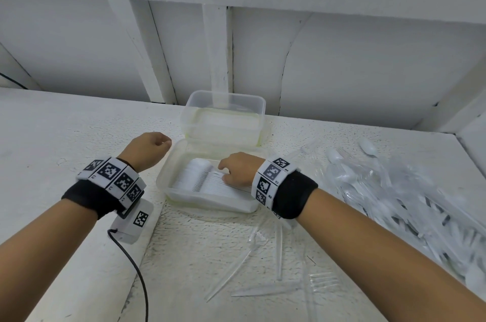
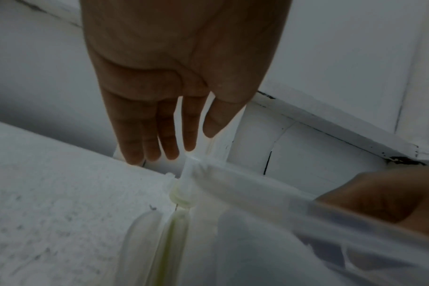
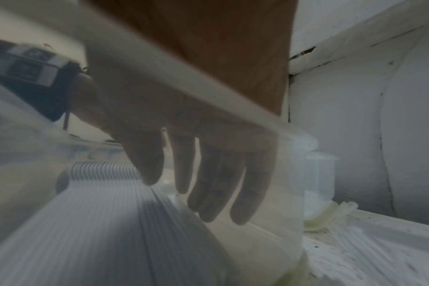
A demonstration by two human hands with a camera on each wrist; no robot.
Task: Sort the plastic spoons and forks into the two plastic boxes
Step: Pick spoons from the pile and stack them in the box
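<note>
Two clear plastic boxes stand mid-table, the far box (image 1: 223, 127) behind the near box (image 1: 210, 203). A tight row of nested white cutlery (image 1: 194, 179) lies in the near box. My right hand (image 1: 231, 172) is inside that box, its straight fingers (image 3: 149, 166) resting on the row (image 3: 98, 203), seen through the box wall. My left hand (image 1: 152, 148) hovers by the near box's far left corner. Its fingers (image 2: 169, 143) hang relaxed, hold nothing and stay just off the rim (image 2: 245, 185). A big pile of loose spoons and forks (image 1: 394, 203) lies right of the boxes.
Several clear loose pieces of cutlery (image 1: 278, 256) lie on the table in front of the near box. A small white device (image 1: 131, 221) with a black cable sits under my left wrist. White wall panels (image 1: 236, 45) rise directly behind the far box.
</note>
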